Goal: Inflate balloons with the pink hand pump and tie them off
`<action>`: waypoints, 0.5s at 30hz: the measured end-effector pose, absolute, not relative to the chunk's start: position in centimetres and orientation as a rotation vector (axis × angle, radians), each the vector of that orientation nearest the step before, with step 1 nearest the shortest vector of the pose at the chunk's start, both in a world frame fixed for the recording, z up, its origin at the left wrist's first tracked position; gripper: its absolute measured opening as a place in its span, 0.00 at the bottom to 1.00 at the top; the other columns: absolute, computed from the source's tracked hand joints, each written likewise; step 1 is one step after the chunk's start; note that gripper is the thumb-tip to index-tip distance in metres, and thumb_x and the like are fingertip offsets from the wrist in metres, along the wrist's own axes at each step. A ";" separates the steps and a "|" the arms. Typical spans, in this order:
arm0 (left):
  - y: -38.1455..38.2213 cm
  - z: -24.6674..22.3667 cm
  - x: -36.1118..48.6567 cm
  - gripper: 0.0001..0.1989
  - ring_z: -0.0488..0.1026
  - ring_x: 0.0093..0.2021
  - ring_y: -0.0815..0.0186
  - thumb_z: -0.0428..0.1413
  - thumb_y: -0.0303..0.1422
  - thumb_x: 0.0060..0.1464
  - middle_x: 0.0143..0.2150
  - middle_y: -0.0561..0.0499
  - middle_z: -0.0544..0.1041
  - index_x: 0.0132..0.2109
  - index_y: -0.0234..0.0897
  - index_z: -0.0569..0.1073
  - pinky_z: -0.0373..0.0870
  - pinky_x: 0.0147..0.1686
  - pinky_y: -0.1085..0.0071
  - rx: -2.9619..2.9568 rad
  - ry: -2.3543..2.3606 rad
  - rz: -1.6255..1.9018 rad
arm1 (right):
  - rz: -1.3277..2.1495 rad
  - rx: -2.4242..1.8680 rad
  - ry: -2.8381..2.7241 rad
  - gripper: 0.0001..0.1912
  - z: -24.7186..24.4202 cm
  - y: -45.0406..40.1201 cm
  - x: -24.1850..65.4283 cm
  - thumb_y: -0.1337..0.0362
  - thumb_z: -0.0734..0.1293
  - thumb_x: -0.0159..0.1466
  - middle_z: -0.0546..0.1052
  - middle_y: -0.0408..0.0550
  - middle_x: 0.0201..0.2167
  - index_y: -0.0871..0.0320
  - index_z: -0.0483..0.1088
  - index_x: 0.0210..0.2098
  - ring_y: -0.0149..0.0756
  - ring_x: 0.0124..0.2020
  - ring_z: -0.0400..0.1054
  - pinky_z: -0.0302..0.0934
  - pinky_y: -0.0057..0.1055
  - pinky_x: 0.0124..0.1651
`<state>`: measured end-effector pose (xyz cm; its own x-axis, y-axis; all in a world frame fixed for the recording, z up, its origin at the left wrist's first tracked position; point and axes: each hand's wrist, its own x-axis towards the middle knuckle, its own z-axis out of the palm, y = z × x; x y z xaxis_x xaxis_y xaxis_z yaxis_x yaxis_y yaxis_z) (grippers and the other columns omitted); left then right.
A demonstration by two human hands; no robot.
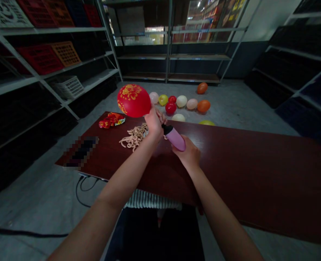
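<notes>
Red balloon pinched tight, pump lined up right by it

Pile of uninflated balloons [133,137] on the dark wood table [231,170], then left hand [154,124] clamped low on the red balloon [134,100], neck hidden by fingers, just by the black nozzle [166,129]. Right hand [184,154] wraps the pink hand pump [175,138] firmly; hands close, not quite touching.

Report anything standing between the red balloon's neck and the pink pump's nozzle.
Nothing visible does. The left hand holds the red balloon right beside the black nozzle of the pink hand pump, which is in the right hand. The left hand's fingers hide the neck itself, so I cannot tell whether it is already on the nozzle.
</notes>
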<state>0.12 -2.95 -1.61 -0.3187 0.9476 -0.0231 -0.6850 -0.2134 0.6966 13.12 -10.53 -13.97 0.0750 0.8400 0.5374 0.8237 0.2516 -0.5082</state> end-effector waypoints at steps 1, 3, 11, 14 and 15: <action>-3.0 -1.8 0.3 0.31 0.48 0.11 0.76 0.55 0.50 0.65 0.13 0.60 0.50 0.22 0.39 0.52 0.46 0.14 0.73 0.492 0.740 1.776 | 0.023 -1.550 -1.716 0.25 -14.0 -10.5 13.2 0.53 0.70 0.61 0.82 0.50 0.46 0.51 0.71 0.56 0.49 0.42 0.79 0.70 0.39 0.38; -3.0 -2.1 0.0 0.31 0.48 0.11 0.75 0.55 0.50 0.65 0.13 0.60 0.51 0.22 0.39 0.52 0.46 0.14 0.73 0.466 0.740 1.779 | 0.018 -1.556 -1.737 0.25 -14.0 -10.4 13.2 0.54 0.71 0.61 0.82 0.51 0.47 0.52 0.72 0.56 0.49 0.42 0.79 0.70 0.40 0.39; -3.3 -3.1 -6.1 0.29 0.48 0.12 0.75 0.55 0.47 0.65 0.14 0.61 0.50 0.23 0.39 0.52 0.48 0.15 0.75 0.319 0.735 1.805 | -0.137 -1.484 -1.959 0.28 -14.1 -11.0 11.9 0.55 0.72 0.62 0.79 0.53 0.55 0.53 0.70 0.59 0.47 0.46 0.78 0.71 0.37 0.43; -3.5 -3.3 -9.2 0.27 0.48 0.12 0.75 0.54 0.45 0.66 0.14 0.61 0.50 0.24 0.39 0.52 0.48 0.15 0.75 0.271 0.697 1.824 | -0.191 -1.487 -2.029 0.25 -14.1 -11.4 11.8 0.51 0.71 0.63 0.82 0.54 0.48 0.55 0.72 0.56 0.46 0.43 0.79 0.69 0.35 0.42; -3.6 -3.2 -10.3 0.27 0.47 0.12 0.75 0.54 0.44 0.66 0.14 0.62 0.50 0.24 0.39 0.52 0.48 0.15 0.75 0.256 0.692 1.833 | -0.205 -1.482 -2.057 0.25 -14.1 -11.5 11.8 0.51 0.71 0.63 0.82 0.54 0.47 0.56 0.72 0.55 0.46 0.42 0.79 0.68 0.35 0.42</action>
<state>-10.33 -3.58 -3.23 -0.3706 0.9159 -0.1545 -0.7895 -0.2229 0.5719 11.82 -11.52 -14.12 -0.2064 0.8152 0.5411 0.9061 0.3679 -0.2086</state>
